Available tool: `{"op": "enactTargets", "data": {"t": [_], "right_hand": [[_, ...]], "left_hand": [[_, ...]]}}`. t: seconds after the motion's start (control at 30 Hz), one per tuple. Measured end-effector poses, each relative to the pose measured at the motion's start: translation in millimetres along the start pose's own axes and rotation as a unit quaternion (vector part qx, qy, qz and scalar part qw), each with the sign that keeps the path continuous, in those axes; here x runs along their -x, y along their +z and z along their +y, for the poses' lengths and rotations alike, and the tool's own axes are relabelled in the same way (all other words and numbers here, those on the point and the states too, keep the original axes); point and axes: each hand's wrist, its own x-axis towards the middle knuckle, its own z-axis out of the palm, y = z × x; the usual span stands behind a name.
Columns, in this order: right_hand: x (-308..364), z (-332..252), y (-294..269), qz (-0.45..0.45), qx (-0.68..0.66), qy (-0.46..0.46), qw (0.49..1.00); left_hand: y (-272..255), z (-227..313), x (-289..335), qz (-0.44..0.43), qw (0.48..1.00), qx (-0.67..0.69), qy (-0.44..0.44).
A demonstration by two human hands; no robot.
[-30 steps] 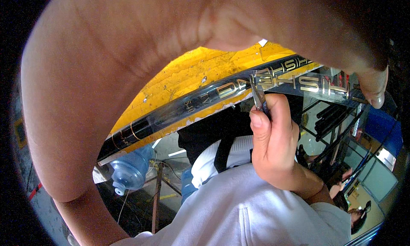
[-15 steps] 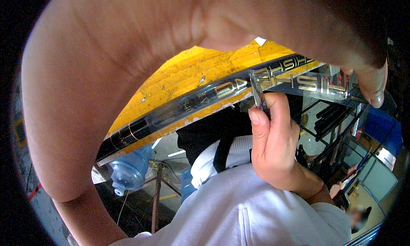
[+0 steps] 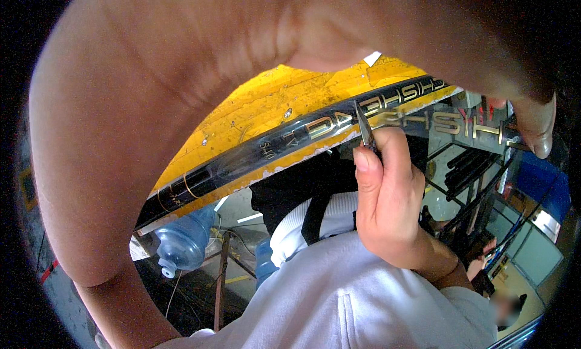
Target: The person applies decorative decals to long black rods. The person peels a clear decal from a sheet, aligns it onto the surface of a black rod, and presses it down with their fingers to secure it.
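Note:
A glossy black rod (image 3: 233,158) with gold lettering lies slantwise along a worn yellow bench edge (image 3: 242,110). My left hand (image 3: 417,34) arches close over the top of the view. Its thumb and fingers pinch the right end of a clear film strip (image 3: 451,124) bearing gold letters. The strip runs leftward from them, slanting toward the rod. In the middle, my right hand (image 3: 390,197) is closed on a pointed metal blade (image 3: 364,124). Its tip touches or nearly touches the rod among the letters. My fingers hide its handle, so the exact kind of tool is unclear.
A large blue water bottle (image 3: 184,243) lies below the bench at left, near a rusty metal leg (image 3: 222,282). Several dark tubes (image 3: 469,167) are stacked at right. A blue panel (image 3: 548,182) stands beyond them. Another person (image 3: 507,309) is at the lower right.
My left hand has shifted slightly right with the film. The strip now stands farther from the rod, and more gold lettering shows uncovered there. My right hand and the blade have barely moved.

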Motion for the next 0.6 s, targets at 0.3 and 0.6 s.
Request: {"op": "enactTargets", "data": {"t": [0.3, 0.6], "right_hand": [[17.2, 17.3, -18.4, 0.005, -0.010, 0.033, 0.999], [-47.7, 81.3, -109.4, 0.265, 0.166, 0.000, 0.950]], "left_hand": [[2.0, 11.2, -4.6, 0.006, 1.000, 0.000, -0.006], [-0.9, 26.6, -3.1, 0.045, 0.996, 0.060, -0.051]]}}
